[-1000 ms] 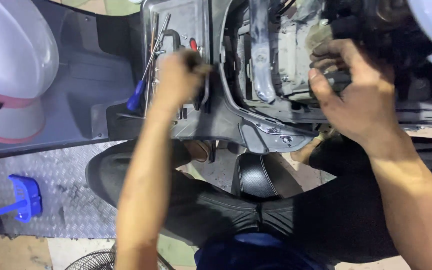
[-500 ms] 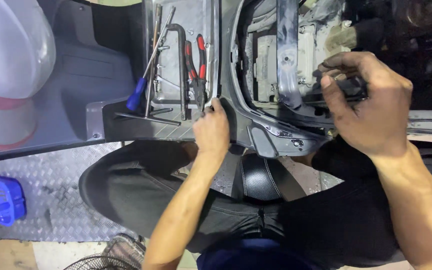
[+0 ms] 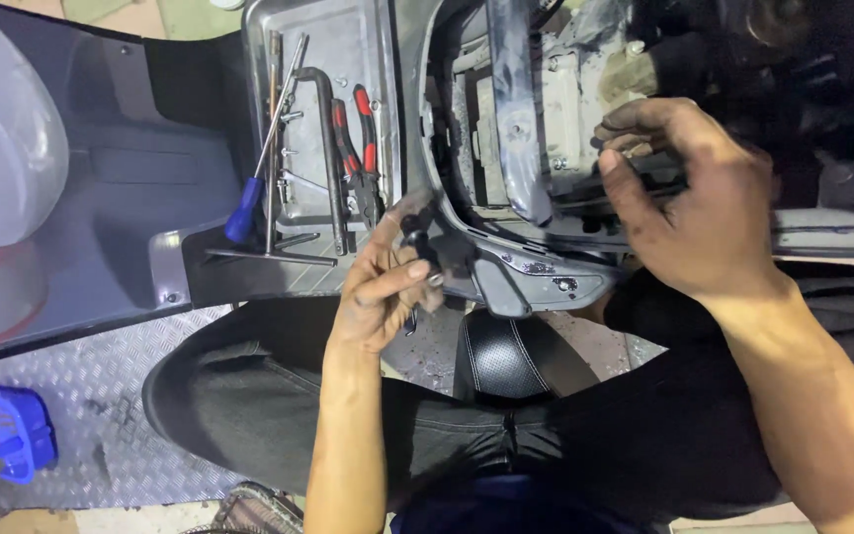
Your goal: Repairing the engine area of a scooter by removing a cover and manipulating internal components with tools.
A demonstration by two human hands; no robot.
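- Progress — the scooter's dark plastic body panels [image 3: 536, 277] are off or loosened and the grey engine block [image 3: 555, 119] is exposed; work continues.
- Left hand [image 3: 387, 287]: fingers pinched shut on a small black tool with a metal tip [image 3: 419, 242], at the panel edge.
- Right hand [image 3: 694, 198]: curled tight round a black part [image 3: 649, 168] in the frame.
- Beyond the left hand: a grey metal tool tray [image 3: 368, 49] with red-handled pliers [image 3: 358, 148] and a blue-handled screwdriver [image 3: 245, 210].
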